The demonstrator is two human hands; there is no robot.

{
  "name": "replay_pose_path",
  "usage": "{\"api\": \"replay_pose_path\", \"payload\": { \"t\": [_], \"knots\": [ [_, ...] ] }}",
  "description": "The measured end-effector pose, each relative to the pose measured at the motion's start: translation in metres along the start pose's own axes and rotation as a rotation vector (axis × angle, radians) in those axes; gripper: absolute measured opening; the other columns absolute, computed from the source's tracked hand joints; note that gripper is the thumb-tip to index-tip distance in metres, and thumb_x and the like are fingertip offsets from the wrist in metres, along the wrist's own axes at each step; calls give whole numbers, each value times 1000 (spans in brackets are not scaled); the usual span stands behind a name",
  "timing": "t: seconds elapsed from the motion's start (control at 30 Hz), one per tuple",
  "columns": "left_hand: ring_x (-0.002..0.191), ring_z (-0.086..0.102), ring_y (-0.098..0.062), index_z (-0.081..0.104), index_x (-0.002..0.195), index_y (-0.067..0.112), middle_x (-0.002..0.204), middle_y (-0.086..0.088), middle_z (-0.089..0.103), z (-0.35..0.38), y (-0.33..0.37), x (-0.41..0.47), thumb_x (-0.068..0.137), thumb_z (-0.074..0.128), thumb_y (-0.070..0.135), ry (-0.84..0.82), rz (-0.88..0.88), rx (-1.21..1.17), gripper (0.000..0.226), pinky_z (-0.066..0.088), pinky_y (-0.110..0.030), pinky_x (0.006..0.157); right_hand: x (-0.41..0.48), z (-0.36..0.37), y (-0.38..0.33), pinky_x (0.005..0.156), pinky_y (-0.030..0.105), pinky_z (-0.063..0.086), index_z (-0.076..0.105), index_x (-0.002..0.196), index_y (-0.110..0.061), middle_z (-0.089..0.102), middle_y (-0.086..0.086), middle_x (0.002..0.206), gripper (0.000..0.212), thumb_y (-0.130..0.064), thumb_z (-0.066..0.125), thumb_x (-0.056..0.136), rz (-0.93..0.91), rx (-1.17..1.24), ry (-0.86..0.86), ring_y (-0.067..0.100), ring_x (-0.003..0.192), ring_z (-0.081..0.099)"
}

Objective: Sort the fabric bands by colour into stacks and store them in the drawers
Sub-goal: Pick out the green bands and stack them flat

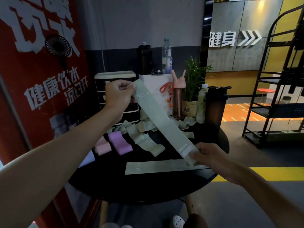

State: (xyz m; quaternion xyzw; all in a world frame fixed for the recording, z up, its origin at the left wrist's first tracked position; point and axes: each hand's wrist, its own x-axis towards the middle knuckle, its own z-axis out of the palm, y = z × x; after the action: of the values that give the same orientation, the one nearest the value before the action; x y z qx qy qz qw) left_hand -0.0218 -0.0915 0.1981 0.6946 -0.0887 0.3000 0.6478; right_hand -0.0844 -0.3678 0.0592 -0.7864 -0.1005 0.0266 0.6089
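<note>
Pale green woven fabric makes up the held band (pixel 162 122), a flat loop pulled taut on a slant above the surface (pixel 148 191), its upper end over the far left part and its lower end by the right edge. The left hand (pixel 118 94) is curled round the upper end, just beside a printed "30". The right hand (pixel 212 156) pinches the lower end between thumb and fingers, where a pale printed mark is too blurred to read.

A second green band (pixel 158 167) lies flat along the near edge, its right end hidden under the right hand. A tangled heap of green bands (pixel 148 127) sits toward the far edge, partly covered by the held band, and they cannot be counted. A folded purple band (pixel 120 143) and a pink band (pixel 102 147) lie side by side near the left edge, the pink one partly cut off by the left forearm.

The black drawer unit (pixel 115 75) with cream trim stands at the far left edge, its fronts mostly behind the left hand and wrist. The surface is round, dark and smooth
</note>
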Motion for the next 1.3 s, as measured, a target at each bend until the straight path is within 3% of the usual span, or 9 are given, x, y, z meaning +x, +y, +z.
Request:
{"api": "replay_pose_path", "payload": {
  "t": [0.17,0.3,0.4,0.47,0.57,0.73,0.83,0.97,1.3],
  "knots": [
    [68,69,-12,58,105,4,86,-8,64,-22,-32,-17,94,60,-1,41,-48,25,13,58,-26,54,2,-14,13,61,28,52,63,94,-4,65,14,83,10,-6,68,85,4,225,259,22,73,59],
    [72,66,-10,70,89,11,88,-5,66,-31,-58,-40,95,56,-2,13,-97,80,20,57,-23,55,2,-17,22,61,34,42,56,97,-15,64,3,66,16,-2,64,90,-81,134,385,21,68,51],
    [75,65,-11,72,86,19,92,-1,70,-40,-82,-60,95,56,0,4,-113,161,27,57,-27,63,2,-20,31,63,38,36,56,87,-20,57,20,69,20,-1,60,92,-132,33,404,23,69,48],
    [77,64,-5,72,88,19,92,3,71,-45,-98,-77,94,57,0,-29,-112,238,25,53,-19,66,2,-22,40,64,37,36,58,79,-22,52,26,73,23,-3,61,91,-154,-53,433,23,70,47],
    [80,63,11,72,88,19,92,7,71,-52,-119,-100,91,60,-3,-111,-78,362,25,46,-5,74,2,-23,51,61,30,39,60,79,-21,55,9,72,21,-5,60,92,-161,-164,427,16,69,49],
    [89,64,9,74,86,23,93,16,72,-61,-144,-123,88,65,3,-147,-64,469,22,44,-4,78,1,-21,60,53,13,33,61,83,-11,48,6,69,15,0,59,92,-215,-252,410,5,61,40],
    [91,65,6,74,85,27,93,16,73,-61,-149,-127,87,68,4,-169,-53,478,23,46,-7,80,1,-22,65,52,17,31,61,79,-16,46,4,63,21,1,59,92,-228,-286,412,5,58,39],
    [89,65,2,70,81,35,91,14,73,-61,-148,-130,86,69,6,-202,-60,482,30,45,-4,77,1,-20,67,50,21,30,62,80,-12,51,21,66,18,-1,57,93,-223,-297,426,6,54,37],
    [82,65,-1,71,78,31,83,10,72,-63,-146,-132,82,69,6,-231,-72,562,25,46,-8,72,4,-19,74,52,25,35,66,84,-11,55,8,63,16,-6,56,95,-245,-505,401,8,54,44]
  ]
}}
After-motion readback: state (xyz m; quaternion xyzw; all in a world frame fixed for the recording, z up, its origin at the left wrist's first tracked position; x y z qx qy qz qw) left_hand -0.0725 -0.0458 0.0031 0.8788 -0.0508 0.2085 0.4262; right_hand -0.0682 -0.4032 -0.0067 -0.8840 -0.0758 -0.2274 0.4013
